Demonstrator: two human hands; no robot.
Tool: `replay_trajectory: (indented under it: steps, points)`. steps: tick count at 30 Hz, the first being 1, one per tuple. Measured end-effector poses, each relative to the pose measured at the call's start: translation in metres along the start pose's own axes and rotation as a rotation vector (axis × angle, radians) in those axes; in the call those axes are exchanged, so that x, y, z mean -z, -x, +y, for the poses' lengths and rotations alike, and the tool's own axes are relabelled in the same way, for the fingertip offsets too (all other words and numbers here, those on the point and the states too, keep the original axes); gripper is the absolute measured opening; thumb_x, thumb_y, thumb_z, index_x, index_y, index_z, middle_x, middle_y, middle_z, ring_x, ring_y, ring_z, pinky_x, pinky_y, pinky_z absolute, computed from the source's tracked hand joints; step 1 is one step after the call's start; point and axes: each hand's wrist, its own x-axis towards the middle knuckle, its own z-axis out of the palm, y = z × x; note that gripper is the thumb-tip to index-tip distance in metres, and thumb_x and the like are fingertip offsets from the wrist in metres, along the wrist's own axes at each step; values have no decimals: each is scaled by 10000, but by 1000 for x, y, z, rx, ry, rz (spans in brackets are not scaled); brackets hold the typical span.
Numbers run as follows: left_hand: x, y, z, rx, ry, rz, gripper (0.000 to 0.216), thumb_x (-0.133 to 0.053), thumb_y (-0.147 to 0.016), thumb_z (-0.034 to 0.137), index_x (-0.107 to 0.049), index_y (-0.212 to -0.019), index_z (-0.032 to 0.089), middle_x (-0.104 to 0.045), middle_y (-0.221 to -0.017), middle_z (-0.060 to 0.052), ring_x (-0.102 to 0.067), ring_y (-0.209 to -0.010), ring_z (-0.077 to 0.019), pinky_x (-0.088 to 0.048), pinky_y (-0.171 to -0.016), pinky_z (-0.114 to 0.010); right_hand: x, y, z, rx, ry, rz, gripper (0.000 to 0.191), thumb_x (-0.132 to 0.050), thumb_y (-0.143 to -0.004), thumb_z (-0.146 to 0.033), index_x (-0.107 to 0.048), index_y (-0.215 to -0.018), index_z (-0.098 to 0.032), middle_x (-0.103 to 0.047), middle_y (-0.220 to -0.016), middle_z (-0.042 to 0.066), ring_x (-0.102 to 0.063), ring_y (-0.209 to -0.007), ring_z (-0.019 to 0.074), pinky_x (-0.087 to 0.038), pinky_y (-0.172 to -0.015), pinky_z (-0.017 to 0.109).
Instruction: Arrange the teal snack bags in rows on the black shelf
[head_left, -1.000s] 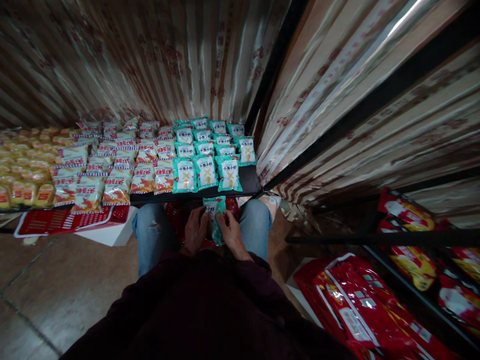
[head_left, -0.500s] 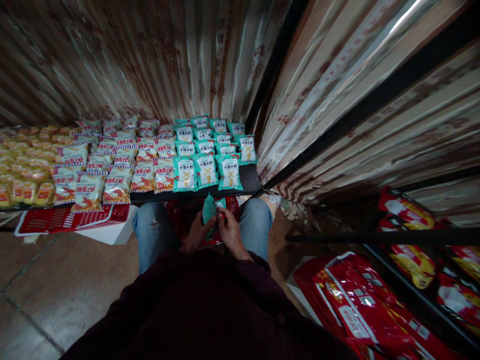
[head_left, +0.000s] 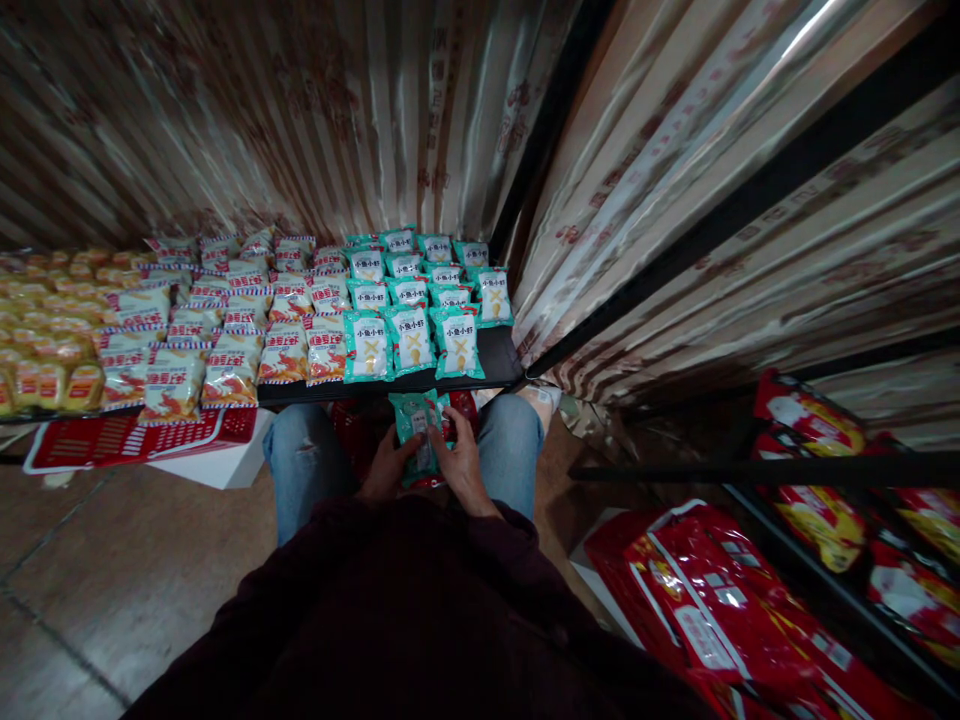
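I crouch in front of a low black shelf (head_left: 499,357). Both hands hold one teal snack packet (head_left: 417,428) between my knees, flat side towards me. My left hand (head_left: 385,467) grips its left edge with closed fingers. My right hand (head_left: 458,467) is closed on its right edge. Just beyond the packet, rows of the same teal snack packets (head_left: 412,338) lie on the shelf's right end. A red basket (head_left: 358,437) sits under my hands, mostly hidden.
Left of the teal packets lie red-and-white snack packets (head_left: 232,350) and, further left, yellow ones (head_left: 45,340). A red tray (head_left: 127,438) rests on a white box by my left knee. Big red bags (head_left: 720,600) fill a rack on the right. Foil-wrapped goods stand behind.
The teal packet was turned edge-on half a second ago and now faces me flat again, held slightly higher. Both hands stayed on it.
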Motion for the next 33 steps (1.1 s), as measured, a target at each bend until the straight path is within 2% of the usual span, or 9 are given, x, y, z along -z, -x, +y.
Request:
replay_trajectory:
  steps: [4,8,11,14,17,23,29,33]
  points:
    - [-4,2,2,33,110,-25,702,-782,-600,395,-528,-1215,173,-676,-1138,-109,-664,-964,-254,-537,-849,-397,-1,2,3,-90,-49,-47,525,-572,-808,-515,-559,-1240,-217,-638,-1138,73,-574,-1035,242,-415,-965,371]
    - [-4,3,5,37,61,-30,669,-758,-605,435,-543,-1188,187,-695,-1059,-89,-661,-960,-252,-537,-847,-405,-3,0,8,-21,-23,-58,445,-489,-871,-494,-589,-1204,-216,-601,-1256,84,-506,-1203,251,-339,-1071,386]
    - [-4,5,6,31,38,-29,649,-741,-613,443,-547,-1174,183,-696,-1031,-91,-654,-974,-258,-532,-848,-406,-5,-1,11,3,24,-57,439,-420,-904,-470,-586,-1209,-200,-599,-1263,98,-511,-1206,244,-340,-1078,388]
    - [-6,6,7,48,106,-32,623,-754,-598,378,-544,-1151,180,-690,-1054,-90,-654,-972,-254,-530,-844,-389,-5,-1,11,27,43,-39,430,-405,-913,-441,-575,-1214,-186,-596,-1266,108,-521,-1199,235,-353,-1067,370]
    - [-8,7,8,60,186,-33,611,-772,-585,319,-545,-1136,187,-687,-1066,-77,-654,-967,-241,-527,-838,-365,-4,-1,9,46,77,-18,410,-390,-924,-418,-546,-1223,-185,-610,-1239,105,-554,-1156,221,-400,-1015,356]
    - [-7,7,9,34,249,-26,562,-779,-596,279,-561,-1107,193,-691,-1045,-58,-657,-939,-224,-523,-827,-348,-5,0,7,89,162,2,333,-357,-938,-397,-535,-1128,-190,-663,-1017,77,-629,-921,202,-476,-828,323]
    - [-4,10,11,3,213,-4,518,-758,-630,275,-564,-1105,205,-691,-1036,-42,-659,-902,-205,-517,-828,-349,-4,-2,0,271,288,107,244,-427,-920,-386,-562,-978,-191,-618,-921,66,-574,-897,205,-452,-841,344]
    - [-2,12,13,-46,170,54,489,-758,-626,304,-577,-1067,196,-694,-970,-27,-654,-852,-188,-507,-803,-328,-3,-4,-8,366,349,41,229,-421,-936,-355,-581,-880,-201,-601,-850,46,-563,-818,186,-452,-766,309]
